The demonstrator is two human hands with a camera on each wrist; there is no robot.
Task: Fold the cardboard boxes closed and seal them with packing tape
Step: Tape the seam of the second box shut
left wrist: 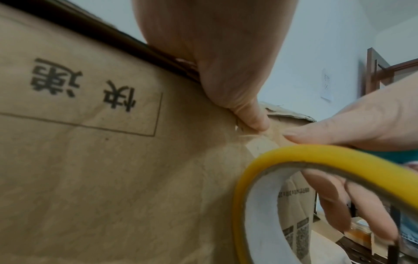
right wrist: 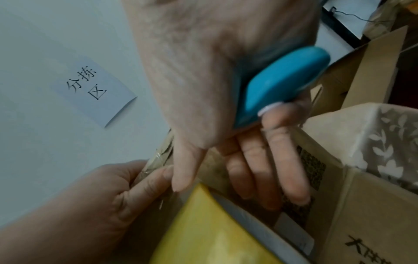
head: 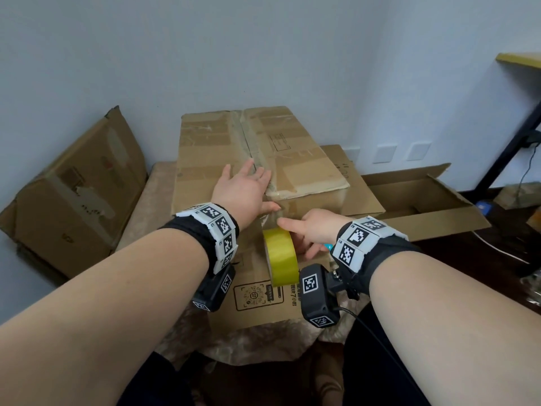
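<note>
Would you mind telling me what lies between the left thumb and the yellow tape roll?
A clear strip of tape against the box, seen in the head view.

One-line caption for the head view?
Left hand flattens the taped box top while right hand holds the yellow tape roll at its front edge.

Parcel-sorting room: stacked cardboard boxes (head: 248, 159), wall sign (right wrist: 93, 90)

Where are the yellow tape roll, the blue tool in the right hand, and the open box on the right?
yellow tape roll (head: 280, 256): head view, on its outer yellow band.
blue tool (right wrist: 287, 76): right wrist view, on its rounded blue body.
open cardboard box (head: 415, 194): head view, on its inner back wall.
</note>
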